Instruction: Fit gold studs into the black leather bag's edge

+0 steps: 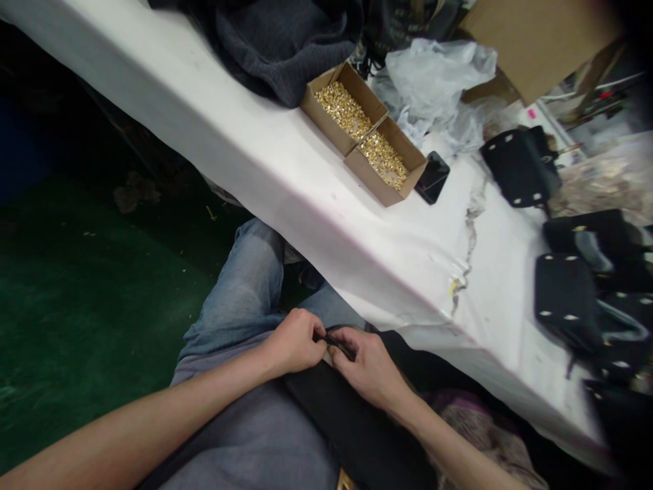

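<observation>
Across my lap lies a black bag (352,422), its far end pinched between my two hands. My left hand (298,344) has its fingers closed on the dark edge of that end. Close beside it, my right hand (370,364) grips the same edge, thumb and fingers curled round it. A small pale patch shows between my fingertips; I cannot make out what it is. A gold-coloured metal piece (345,480) sits at the bag's near end, at the bottom of the picture.
On the white-covered table (306,184) stand two open cardboard boxes (386,194) of small gold-coloured metal pieces. A phone (433,178), clear plastic bags (433,75) and dark cloth (286,47) lie around them. Several black bags (564,292) fill the right side. The table edge runs close ahead of my hands.
</observation>
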The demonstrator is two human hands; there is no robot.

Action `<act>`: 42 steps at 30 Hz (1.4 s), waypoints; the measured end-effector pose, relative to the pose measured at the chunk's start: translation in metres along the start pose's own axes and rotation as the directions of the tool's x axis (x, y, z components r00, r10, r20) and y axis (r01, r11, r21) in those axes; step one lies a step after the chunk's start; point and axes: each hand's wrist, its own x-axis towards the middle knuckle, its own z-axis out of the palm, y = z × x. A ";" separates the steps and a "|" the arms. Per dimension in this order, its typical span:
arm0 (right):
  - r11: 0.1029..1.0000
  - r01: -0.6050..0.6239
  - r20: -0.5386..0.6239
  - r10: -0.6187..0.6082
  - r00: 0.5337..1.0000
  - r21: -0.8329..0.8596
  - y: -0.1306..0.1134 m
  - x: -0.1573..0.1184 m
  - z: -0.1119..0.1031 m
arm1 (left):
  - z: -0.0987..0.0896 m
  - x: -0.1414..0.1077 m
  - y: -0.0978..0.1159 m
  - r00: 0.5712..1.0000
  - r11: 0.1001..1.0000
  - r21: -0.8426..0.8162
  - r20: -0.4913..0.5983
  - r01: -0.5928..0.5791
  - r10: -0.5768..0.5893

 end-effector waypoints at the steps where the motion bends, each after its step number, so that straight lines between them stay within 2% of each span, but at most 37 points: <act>1: 1.000 0.006 -0.007 -0.006 1.000 -0.007 0.000 0.001 0.001 | 0.001 0.000 0.000 1.000 1.000 0.020 -0.009 -0.006 0.006; 6: 1.000 -0.008 -0.030 0.009 1.000 0.014 0.003 0.002 0.002 | 0.007 -0.001 -0.003 0.997 0.998 0.062 -0.066 -0.033 0.037; 9: 0.998 -0.018 0.008 0.018 1.000 0.060 0.005 0.001 0.000 | 0.005 -0.001 -0.003 0.999 0.999 0.008 -0.034 -0.040 0.041; 11: 0.999 0.028 0.018 -0.028 0.999 0.017 0.005 -0.001 -0.004 | 0.004 -0.002 -0.001 0.999 0.999 0.003 0.001 -0.045 0.045; 13: 0.992 0.098 0.003 -0.098 0.995 -0.078 0.003 -0.002 -0.007 | 0.004 -0.004 0.002 0.997 0.991 0.113 0.001 -0.074 0.074; 15: 0.981 0.126 -0.021 -0.130 0.991 -0.144 -0.001 -0.003 -0.010 | 0.006 -0.007 0.006 0.994 0.949 0.295 0.001 -0.109 0.114; 17: 0.982 0.107 -0.035 -0.114 0.993 -0.156 -0.005 -0.004 -0.012 | 0.007 -0.011 0.010 0.991 0.893 0.431 0.028 -0.132 0.134; 19: 0.986 0.088 -0.021 -0.092 0.996 -0.141 -0.008 -0.006 -0.013 | 0.008 -0.014 0.013 0.990 0.865 0.482 0.058 -0.142 0.130; 26: 0.988 0.117 0.008 -0.117 0.993 -0.099 -0.006 -0.004 -0.017 | 0.006 -0.013 0.014 0.987 0.830 0.536 0.065 -0.157 0.145; 32: 0.999 0.047 0.096 -0.049 0.994 0.023 -0.001 0.001 -0.026 | 0.005 -0.006 0.021 0.990 0.843 0.520 0.084 -0.139 0.112; 38: 0.998 -0.002 0.065 -0.003 0.998 0.067 0.000 -0.002 -0.036 | 0.010 -0.001 0.016 0.992 0.865 0.486 0.032 -0.124 0.125; 42: 0.993 -0.028 0.190 0.005 0.982 0.118 0.012 0.003 -0.052 | 0.014 0.005 0.016 0.992 0.879 0.461 0.014 -0.121 0.129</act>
